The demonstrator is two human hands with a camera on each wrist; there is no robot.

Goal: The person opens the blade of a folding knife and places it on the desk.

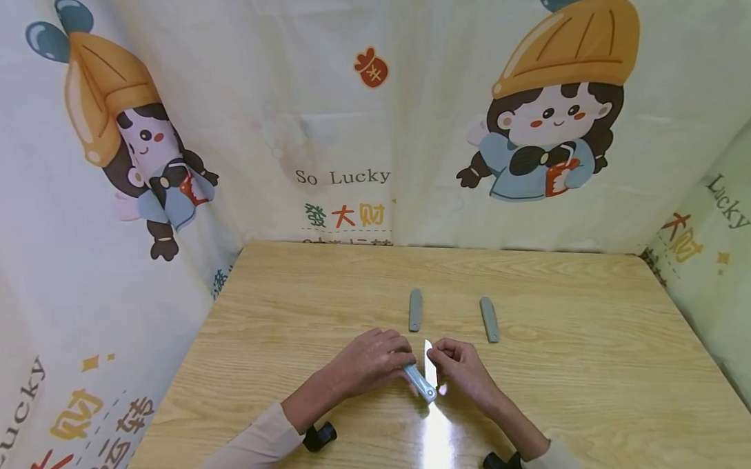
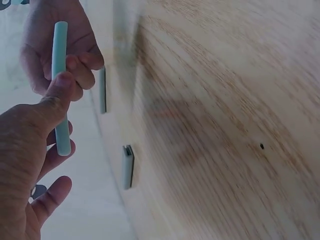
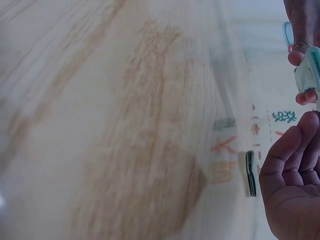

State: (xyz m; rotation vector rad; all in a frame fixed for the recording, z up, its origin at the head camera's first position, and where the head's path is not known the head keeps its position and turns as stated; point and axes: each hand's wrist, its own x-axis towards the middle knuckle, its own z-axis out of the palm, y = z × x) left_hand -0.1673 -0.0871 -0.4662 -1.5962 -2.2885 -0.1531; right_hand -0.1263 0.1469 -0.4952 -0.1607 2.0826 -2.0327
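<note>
A folding knife with a pale blue handle [image 1: 421, 383] is held above the table between both hands, its shiny blade [image 1: 429, 364] swung partly out at an angle to the handle. My left hand [image 1: 375, 359] grips the handle by its far end. With thumb and fingertips, my right hand [image 1: 464, 369] pinches the blade near its tip. The left wrist view shows the thumb pressed along the handle [image 2: 60, 45], the blade hidden there. Beyond the hands, two slim grey pieces [image 1: 415, 310] [image 1: 489, 319] lie apart on the table; one has a groove visible at its end.
The wooden table [image 1: 303, 292] ends at a printed cloth [image 1: 254, 128] hanging behind it and along both sides. Dark wrist-worn devices [image 1: 320, 436] sit near both sleeves. Bright glare [image 1: 437, 439] falls on the wood below the knife.
</note>
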